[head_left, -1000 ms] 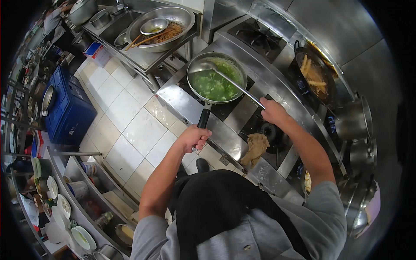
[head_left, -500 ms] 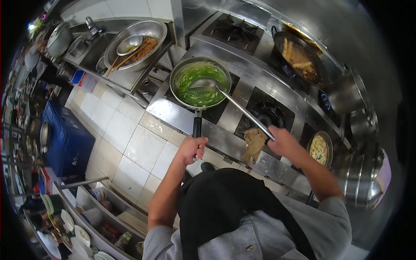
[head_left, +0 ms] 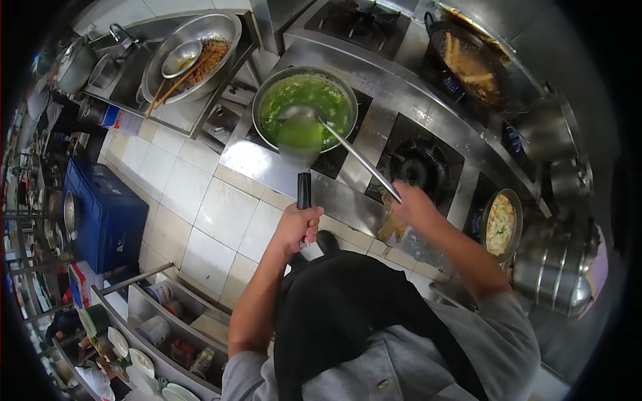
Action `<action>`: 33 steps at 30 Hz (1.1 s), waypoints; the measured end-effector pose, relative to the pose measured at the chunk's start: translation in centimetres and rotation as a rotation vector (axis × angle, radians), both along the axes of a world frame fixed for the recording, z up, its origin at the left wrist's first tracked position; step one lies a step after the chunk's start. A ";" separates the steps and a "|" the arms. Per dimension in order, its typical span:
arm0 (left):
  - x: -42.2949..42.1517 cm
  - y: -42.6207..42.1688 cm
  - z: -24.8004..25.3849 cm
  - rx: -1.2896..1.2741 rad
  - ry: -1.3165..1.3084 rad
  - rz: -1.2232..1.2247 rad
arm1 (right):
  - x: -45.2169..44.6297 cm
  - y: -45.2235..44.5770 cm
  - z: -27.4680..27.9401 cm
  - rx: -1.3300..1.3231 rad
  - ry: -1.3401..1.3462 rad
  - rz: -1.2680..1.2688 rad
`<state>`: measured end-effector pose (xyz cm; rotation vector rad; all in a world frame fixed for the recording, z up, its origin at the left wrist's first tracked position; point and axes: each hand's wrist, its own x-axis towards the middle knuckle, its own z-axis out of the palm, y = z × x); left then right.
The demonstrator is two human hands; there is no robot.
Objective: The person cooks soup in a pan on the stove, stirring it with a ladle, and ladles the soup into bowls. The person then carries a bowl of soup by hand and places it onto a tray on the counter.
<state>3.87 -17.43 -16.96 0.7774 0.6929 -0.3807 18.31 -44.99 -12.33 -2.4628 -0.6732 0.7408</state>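
Fingers (head_left: 311,224) of the left hand (head_left: 291,229) are curled fully round a black handle (head_left: 304,190) on the near side of the wide pan (head_left: 306,69), probably to steady it. To the near right of the pan, the right hand (head_left: 416,206) is closed about the end of a long ladle (head_left: 362,161); its fingertips cannot be made out. That grip likely lets the shaft reach across while the knuckles stay away from the heat. The ladle's head is over the green food (head_left: 301,90) in the pan, though blur hides the near rim and the joint with the handle.

Tan cloth (head_left: 390,227) lies just below the right hand, nearer the body than the pan. Right of the pan is a black burner (head_left: 416,164), and farther right a smaller pan (head_left: 519,224) holds pale food with green bits.

Left of the pan and a little beyond it, a large metal bowl (head_left: 231,33) holds brown food, a small bowl (head_left: 194,50) and chopsticks (head_left: 179,85) leaning out over the side, perhaps so their ends are easy to pick up. Beyond the pan, to the far right, a dark wok (head_left: 436,47) contains long golden pieces (head_left: 453,53) in liquid.
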 end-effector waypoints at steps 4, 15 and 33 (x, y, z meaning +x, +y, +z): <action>0.1 -0.1 0.4 0.029 0.027 -0.013 | 3.4 1.2 -2.7 -0.055 -0.193 0.040; 0.2 0.1 0.4 0.050 0.003 -0.010 | 6.7 3.0 -1.0 -0.081 -0.236 -0.017; -11.4 0.5 6.1 0.115 -0.033 0.167 | -6.3 6.9 10.9 0.176 0.886 -0.147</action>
